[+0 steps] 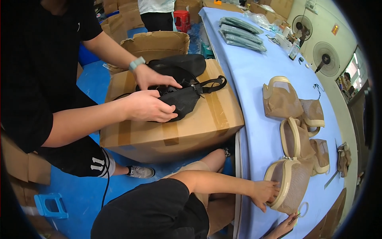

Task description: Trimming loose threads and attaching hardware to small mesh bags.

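From where I stand, a co-worker's hands [149, 106] grip a black mesh bag [183, 101], a carton [199, 131] apparently serving as bench; the left hand [264, 193] lies on a tan mesh pouch [296, 185], seemingly steadying it on the blue-covered table [254, 139], grip indeterminable; the right hand [284, 228], alongside, pinches a slim dark tool [293, 217].

Your L hand [265, 194] was palm-down, fingers apart & slightly bent, thumb out to the side; L forearm [227, 184] stretched nearly straight. Your R hand [287, 226] showed at the btm edge, fingers fwd, grip unclear, forearm mostly cut off.
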Tool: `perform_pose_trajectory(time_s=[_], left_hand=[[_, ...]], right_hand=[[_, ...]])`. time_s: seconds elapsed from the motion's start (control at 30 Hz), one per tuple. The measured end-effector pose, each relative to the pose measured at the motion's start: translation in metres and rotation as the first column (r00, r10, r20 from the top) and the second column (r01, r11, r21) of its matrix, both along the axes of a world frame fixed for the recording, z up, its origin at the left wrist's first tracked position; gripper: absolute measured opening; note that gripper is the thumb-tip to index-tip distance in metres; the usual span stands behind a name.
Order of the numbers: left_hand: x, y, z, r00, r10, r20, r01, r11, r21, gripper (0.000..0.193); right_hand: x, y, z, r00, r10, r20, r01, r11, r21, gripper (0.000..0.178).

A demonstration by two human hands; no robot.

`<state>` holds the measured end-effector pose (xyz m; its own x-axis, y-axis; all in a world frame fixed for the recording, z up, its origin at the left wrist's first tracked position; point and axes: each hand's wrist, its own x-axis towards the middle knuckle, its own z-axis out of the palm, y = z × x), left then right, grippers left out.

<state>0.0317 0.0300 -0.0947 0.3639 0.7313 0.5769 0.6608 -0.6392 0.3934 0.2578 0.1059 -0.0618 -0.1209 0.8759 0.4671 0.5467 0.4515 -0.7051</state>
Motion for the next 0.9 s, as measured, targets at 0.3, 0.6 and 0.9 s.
perform_pose_trajectory(time_s=[0.3, 0.6, 0.9], left_hand=[[-0.009, -0.004, 0.008, 0.992, -0.079, 0.098, 0.074, 0.996, 0.048, 0.045], [-0.020, -0.027, 0.015, 0.920, -0.222, 0.322, 0.196, 0.974, 0.109, 0.040], [-0.114, -0.109, 0.031, 0.440, 0.534, 0.722, -0.751, 0.660, -0.031, 0.060]], right_hand=[[0.007, 0.009, -0.008, 0.984, 0.173, -0.051, -0.174, 0.984, -0.027, 0.036], [0.005, 0.003, 0.001, 0.990, 0.143, 0.005, -0.143, 0.989, -0.029, 0.036], [0.005, 0.008, -0.006, 0.981, 0.191, -0.010, -0.191, 0.982, -0.003, 0.033]])
